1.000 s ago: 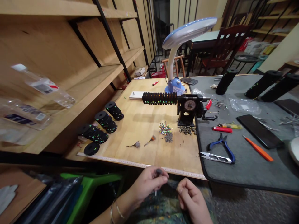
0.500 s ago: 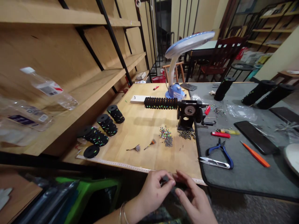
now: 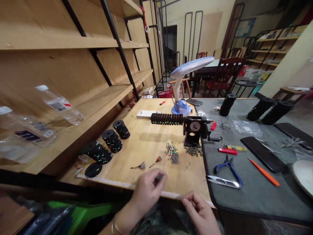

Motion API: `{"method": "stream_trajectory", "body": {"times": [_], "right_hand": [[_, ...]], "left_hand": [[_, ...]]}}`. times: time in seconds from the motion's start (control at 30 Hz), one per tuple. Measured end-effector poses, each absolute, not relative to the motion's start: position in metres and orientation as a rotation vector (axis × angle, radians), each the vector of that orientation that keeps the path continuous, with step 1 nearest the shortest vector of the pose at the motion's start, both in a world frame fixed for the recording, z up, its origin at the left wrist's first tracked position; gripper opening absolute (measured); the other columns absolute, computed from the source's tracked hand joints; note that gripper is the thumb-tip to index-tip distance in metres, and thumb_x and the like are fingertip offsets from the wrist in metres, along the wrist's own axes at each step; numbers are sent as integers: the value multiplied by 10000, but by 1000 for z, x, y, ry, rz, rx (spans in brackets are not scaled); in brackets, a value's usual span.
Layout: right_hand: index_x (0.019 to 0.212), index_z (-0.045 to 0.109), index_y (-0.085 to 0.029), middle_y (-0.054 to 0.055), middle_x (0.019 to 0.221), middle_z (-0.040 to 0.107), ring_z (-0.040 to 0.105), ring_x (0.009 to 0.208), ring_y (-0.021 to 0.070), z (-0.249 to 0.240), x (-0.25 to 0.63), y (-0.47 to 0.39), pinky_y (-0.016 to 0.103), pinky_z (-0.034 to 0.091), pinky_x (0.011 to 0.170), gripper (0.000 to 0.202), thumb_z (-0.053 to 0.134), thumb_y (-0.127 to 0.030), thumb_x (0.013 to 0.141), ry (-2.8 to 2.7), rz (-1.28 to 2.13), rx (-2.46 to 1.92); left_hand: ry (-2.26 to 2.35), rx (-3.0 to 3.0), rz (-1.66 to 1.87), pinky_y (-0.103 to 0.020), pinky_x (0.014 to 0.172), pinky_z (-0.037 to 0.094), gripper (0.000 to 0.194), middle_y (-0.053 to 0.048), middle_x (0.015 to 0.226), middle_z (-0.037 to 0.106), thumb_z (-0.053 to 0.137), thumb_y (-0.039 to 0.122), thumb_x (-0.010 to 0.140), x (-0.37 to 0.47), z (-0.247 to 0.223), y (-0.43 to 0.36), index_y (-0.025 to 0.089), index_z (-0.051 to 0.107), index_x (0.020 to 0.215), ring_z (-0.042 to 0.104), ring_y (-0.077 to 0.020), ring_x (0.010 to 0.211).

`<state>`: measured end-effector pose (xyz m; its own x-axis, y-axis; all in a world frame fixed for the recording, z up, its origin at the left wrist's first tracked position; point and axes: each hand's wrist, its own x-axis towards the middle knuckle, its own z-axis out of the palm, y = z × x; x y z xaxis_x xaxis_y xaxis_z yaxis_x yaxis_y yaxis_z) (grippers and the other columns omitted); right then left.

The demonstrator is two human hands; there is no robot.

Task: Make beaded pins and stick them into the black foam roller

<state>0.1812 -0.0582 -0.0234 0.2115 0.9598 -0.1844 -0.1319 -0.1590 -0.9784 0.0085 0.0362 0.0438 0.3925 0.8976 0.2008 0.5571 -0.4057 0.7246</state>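
Observation:
My left hand (image 3: 146,187) is raised over the table's front edge, its fingers curled round a small dark grey piece (image 3: 158,178) whose kind I cannot make out. Lower and to the right, my right hand (image 3: 199,210) has thumb and forefinger pressed together at the edge; whatever they pinch is too small to see. Beyond the hands lie two small brushes, one grey-tipped (image 3: 141,166) and one with an orange band (image 3: 156,161). Coloured beads (image 3: 171,148), little grey pieces (image 3: 174,159) and metal bits (image 3: 193,151) form piles in front of a hand-cranked winder (image 3: 193,129) carrying a wound black spool (image 3: 166,118).
Black foam spools (image 3: 111,141) stand at the left. On the grey mat (image 3: 227,204) lie blue-handled pliers (image 3: 230,168), snips (image 3: 223,182), an orange pen-shaped tool (image 3: 264,172), a red lighter (image 3: 227,151) and a black phone (image 3: 262,153). A desk lamp (image 3: 181,106) stands behind.
My hands have moved apart. The left, with the dark piece, has shifted left and up over the table; the right has dropped slightly and its fingers have closed. The view has tilted up.

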Motion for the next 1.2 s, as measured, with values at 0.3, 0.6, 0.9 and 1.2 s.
{"method": "stream_trajectory", "body": {"times": [0.3, 0.6, 0.9, 1.2], "right_hand": [[663, 563, -183, -107, 451, 291, 237, 410, 54, -23, 187, -63, 187, 172, 400, 511, 707, -674, 646, -595, 1284, -1338], [694, 538, -189, -131, 430, 276, 221, 372, 35, -40, 183, -66, 173, 145, 388, 489, 712, -646, 677, -466, 1221, -1259], [698, 540, -187, -113, 437, 334, 260, 373, 44, -51, 186, -75, 180, 155, 397, 476, 710, -631, 691, -444, 1183, -1269], [699, 593, -179, -67, 499, 424, 331, 425, 75, -39, 188, -78, 192, 237, 399, 449, 684, -618, 720, -540, 1124, -1350]], "left_hand": [[1810, 2398, 343, -311, 708, 435, 179, -89, 906, 727, 495, 163, 855, -25, 41, 134, 184, 669, 892, 646, -245, 840], [1385, 2501, 621, -421, 911, 392, 147, -81, 967, 698, 560, 234, 864, 45, 53, 77, 195, 666, 957, 557, -276, 994], [1356, 2332, 221, -349, 799, 442, 152, -131, 952, 654, 497, 152, 866, 118, 18, 70, 139, 643, 907, 602, -248, 915], [1133, 2225, 351, -308, 780, 426, 155, -64, 892, 619, 441, 122, 883, 102, 16, 58, 185, 578, 848, 565, -198, 864]]}}
